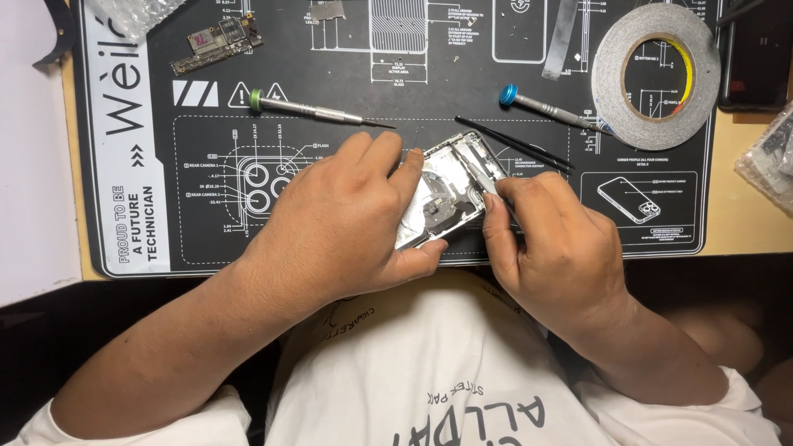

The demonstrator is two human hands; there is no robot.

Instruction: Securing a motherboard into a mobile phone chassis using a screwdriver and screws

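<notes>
An opened silver phone housing (446, 186) lies tilted on the black repair mat (462, 91), its insides facing up. My left hand (339, 223) wraps around its left side, thumb under the lower edge and fingers over the top. My right hand (553, 248) pinches a thin metal tool (477, 172) whose tip reaches into the housing's upper part. The lower left of the housing is hidden under my left hand.
On the mat lie a green-capped screwdriver (310, 107), a blue-capped screwdriver (549, 106), black tweezers (512, 142), a circuit board (216, 41) and a roll of tape (657, 74). A dark phone (756, 54) sits at the far right. The table edge runs just behind my wrists.
</notes>
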